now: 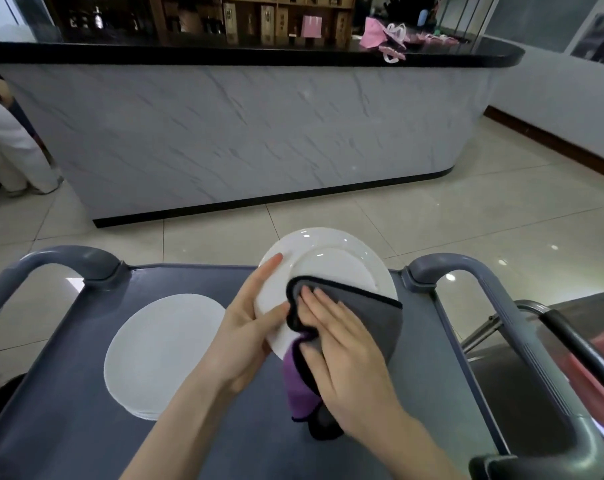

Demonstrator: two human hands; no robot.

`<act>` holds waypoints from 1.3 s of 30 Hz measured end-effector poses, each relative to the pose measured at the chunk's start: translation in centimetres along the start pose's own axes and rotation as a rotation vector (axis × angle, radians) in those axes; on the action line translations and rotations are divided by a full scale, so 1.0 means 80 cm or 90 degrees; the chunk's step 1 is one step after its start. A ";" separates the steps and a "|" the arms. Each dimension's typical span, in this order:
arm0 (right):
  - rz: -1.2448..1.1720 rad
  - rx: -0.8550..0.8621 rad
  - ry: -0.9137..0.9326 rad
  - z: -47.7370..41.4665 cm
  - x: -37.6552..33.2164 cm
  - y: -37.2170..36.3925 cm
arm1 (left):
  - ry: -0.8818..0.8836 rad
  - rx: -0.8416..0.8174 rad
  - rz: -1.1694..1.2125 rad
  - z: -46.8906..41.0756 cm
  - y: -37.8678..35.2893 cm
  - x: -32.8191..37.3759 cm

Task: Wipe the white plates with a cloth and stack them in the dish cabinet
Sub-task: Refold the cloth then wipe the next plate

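The left hand [248, 327] grips the round white glazed ceramic plate [331, 258] at its 9 o'clock rim. The thumb lies across the face, one finger runs straight up along the rim, and the remaining fingers are hidden behind the plate. The plate is held clear of the surface and tilted toward the person, probably so that the full face is exposed to the wiping hand and supported from behind.

The right hand [345, 355] lies flat, fingers extended, and presses the grey microfibre cloth with black edging and purple reverse [373, 313] against the plate from 4 o'clock to 6 o'clock. The flat palm spreads pressure over a wide area. Loose cloth hangs below the palm. The wiping step is judged to be in progress.

The grey-blue plastic cart tray with raised tubular handles [68, 427] holds one stack of round white plates [162, 348], at 8 o'clock from the held plate. Several rims show at its near edge; the count cannot be determined. Whether this stack is wiped cannot be told.

A marble-patterned counter with a black top [259, 133] stands at 12 o'clock. No dish cabinet can be identified.
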State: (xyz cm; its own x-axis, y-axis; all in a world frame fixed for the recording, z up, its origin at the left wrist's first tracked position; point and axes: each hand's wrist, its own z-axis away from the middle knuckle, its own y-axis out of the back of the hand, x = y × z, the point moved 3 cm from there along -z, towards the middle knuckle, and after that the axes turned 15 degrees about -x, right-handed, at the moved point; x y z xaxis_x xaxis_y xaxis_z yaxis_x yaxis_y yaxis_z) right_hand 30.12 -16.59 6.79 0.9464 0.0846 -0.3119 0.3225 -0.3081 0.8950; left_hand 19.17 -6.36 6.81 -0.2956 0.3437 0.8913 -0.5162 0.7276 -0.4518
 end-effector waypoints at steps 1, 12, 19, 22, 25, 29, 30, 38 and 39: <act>0.004 -0.025 -0.021 -0.014 0.006 0.002 | 0.002 -0.004 0.005 0.001 -0.001 -0.003; -0.026 -0.063 0.045 0.008 -0.001 0.002 | -0.033 0.018 0.018 0.011 0.011 0.006; -0.007 -0.010 -0.135 -0.033 0.045 0.020 | -0.041 0.006 0.016 0.015 0.013 0.008; -0.024 0.008 -0.097 0.001 0.022 0.012 | -0.042 0.007 0.021 0.013 0.011 0.007; 0.000 -0.067 0.009 0.003 -0.002 -0.002 | -0.032 -0.010 0.005 0.009 0.005 0.003; 0.028 -0.067 -0.064 -0.035 0.022 0.010 | -0.026 -0.010 0.016 0.008 0.002 0.000; 0.026 -0.054 -0.096 -0.037 0.033 0.014 | -0.030 -0.001 0.015 0.009 0.003 0.002; -0.006 -0.065 -0.037 0.006 -0.001 -0.012 | -0.019 0.032 0.040 0.009 0.007 -0.013; -0.008 -0.086 -0.017 -0.002 -0.004 -0.012 | -0.017 0.030 0.040 0.009 0.006 -0.014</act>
State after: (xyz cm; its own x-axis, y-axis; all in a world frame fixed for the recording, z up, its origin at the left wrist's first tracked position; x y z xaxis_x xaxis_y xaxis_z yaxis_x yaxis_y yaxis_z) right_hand 29.54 -16.13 6.06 0.9417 0.0618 -0.3308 0.3365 -0.1768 0.9250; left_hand 18.66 -6.86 5.60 -0.3493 0.3712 0.8604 -0.5328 0.6766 -0.5082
